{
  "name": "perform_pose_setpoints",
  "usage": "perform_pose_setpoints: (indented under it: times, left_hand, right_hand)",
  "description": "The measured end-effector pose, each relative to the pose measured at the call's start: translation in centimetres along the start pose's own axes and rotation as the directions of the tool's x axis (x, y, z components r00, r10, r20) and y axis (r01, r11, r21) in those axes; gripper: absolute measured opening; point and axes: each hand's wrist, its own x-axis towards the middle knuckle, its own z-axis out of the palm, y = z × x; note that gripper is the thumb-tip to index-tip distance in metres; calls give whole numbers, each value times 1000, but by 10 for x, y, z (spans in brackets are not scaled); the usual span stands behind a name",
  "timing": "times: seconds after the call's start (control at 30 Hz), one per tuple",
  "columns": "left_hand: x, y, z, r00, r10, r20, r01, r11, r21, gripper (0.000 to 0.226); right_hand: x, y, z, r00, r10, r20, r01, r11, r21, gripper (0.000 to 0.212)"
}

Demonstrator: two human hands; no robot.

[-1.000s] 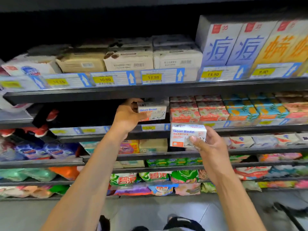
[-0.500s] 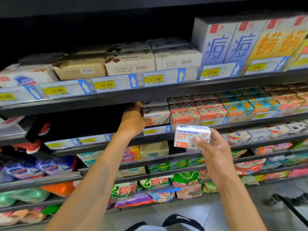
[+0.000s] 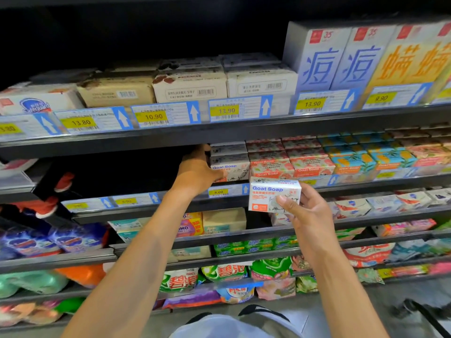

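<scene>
— Stocking the soap bay: how far along, approx?

— Abt mid-way, I'd judge. R hand (image 3: 310, 215) holds a white rectangular cardboard Goat Soap carton (image 3: 269, 191) out in front of the dark metal shelf (image 3: 390, 183). Thumb lies across the front face, fingers curled behind. That carton isn't on the shelf yet.

— And the L?

— L hand (image 3: 196, 170) is up at the stack of white Goat Soap cartons (image 3: 230, 158) on that shelf. Thumb sits on the front of the lowest carton, fingers wrapped round the stack's left side. Fingertips are hidden behind it, so it may only be steadying the stack, but it looks like a grip to me.

— So what's done?

— The stack sits at the front edge, just above the yellow 8.00 price tag (image 3: 218, 192). It's tight against the red-and-white Goat Soap boxes (image 3: 271, 165) on its right, labels facing out.

— What's left?

— The held carton needs a spot. Prob. that's the dark gap left of the stack, or on top if there's room under the shelf above. Then both hands let go and the row gets squared up.
</scene>
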Motion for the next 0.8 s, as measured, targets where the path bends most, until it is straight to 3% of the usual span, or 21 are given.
perform_pose_setpoints:
  times: [0.3, 0.4, 0.53, 0.63, 0.8]
  left_hand:
    - [-9, -7, -1, 998, 61, -34, -64, 994, -83, 64]
    - [-30, -1, -9, 989, 77, -122, -109, 954, -279, 47]
    - [-67, 9, -22, 968, 248, 40, -183, 806, -563, 29]
    - [-81, 11, -23, 939, 313, 141, -191, 818, -543, 46]
    - [-77, 3, -28, 968, 248, 26, -194, 814, -548, 42]
  right_hand:
    - [9, 5, 7, 999, -47, 27, 47, 999, -25, 58]
    - [9, 4, 12, 997, -71, 33, 72, 997, -33, 51]
    - [12, 3, 23, 994, -95, 61, 97, 995, -32, 41]
    - [11, 0, 34, 990, -119, 71, 121, 993, -11, 40]
    - [14, -5, 49, 971, -205, 120, 212, 976, -48, 38]
